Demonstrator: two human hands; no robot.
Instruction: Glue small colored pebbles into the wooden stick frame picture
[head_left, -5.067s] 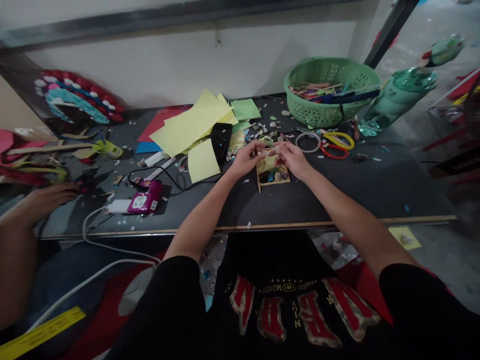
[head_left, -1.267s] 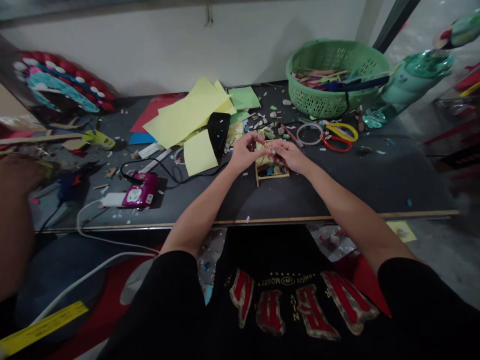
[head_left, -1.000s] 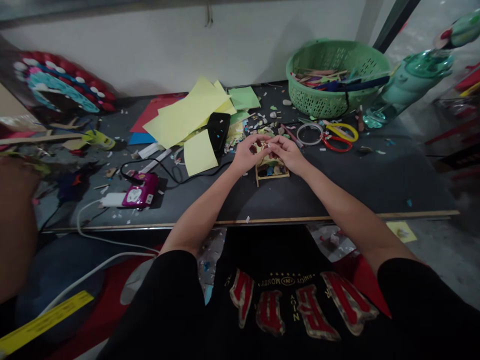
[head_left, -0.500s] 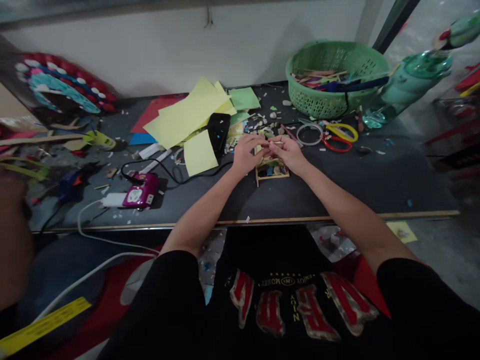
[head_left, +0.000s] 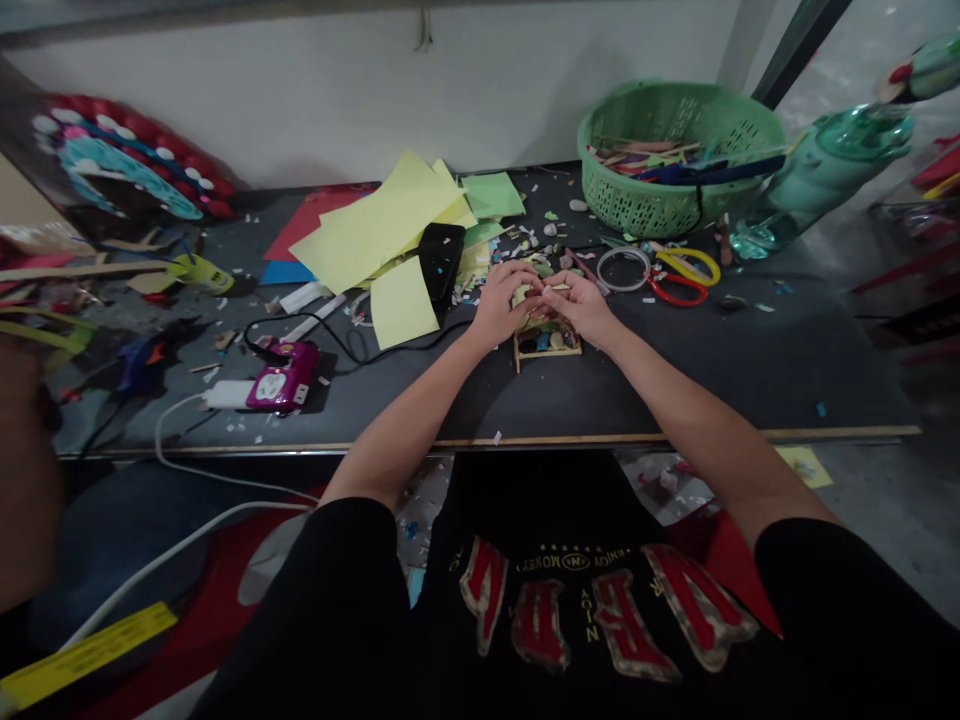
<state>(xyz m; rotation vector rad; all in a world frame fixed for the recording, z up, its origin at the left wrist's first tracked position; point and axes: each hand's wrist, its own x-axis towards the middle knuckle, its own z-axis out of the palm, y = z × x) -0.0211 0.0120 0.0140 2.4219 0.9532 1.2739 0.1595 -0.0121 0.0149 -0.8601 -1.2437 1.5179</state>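
Note:
Over a small frame of pale wooden sticks [head_left: 549,354], my two hands meet with their fingertips nearly touching. Inside the frame's near part lie several small coloured stones [head_left: 555,341]. My left hand [head_left: 501,305] is bent at the far left of the frame, fingers closed toward the middle. My right hand [head_left: 583,308] pinches at the frame's far right side, thumb against the fingers. Something small and reddish-brown shows between the fingertips, too small to name. The fingers hide the far part of the frame.
Paper scraps and pebbles surround a black phone-like object [head_left: 441,262] and yellow paper sheets [head_left: 375,225]. Scissors [head_left: 686,270], a tape roll [head_left: 624,268], a green basket [head_left: 660,205] and a tilted bottle [head_left: 817,185] stand right. A purple socket block [head_left: 285,378] with cables lies left.
The whole view has shifted slightly. My fingers have moved only a little over the stick frame, and both hands stay at its far part.

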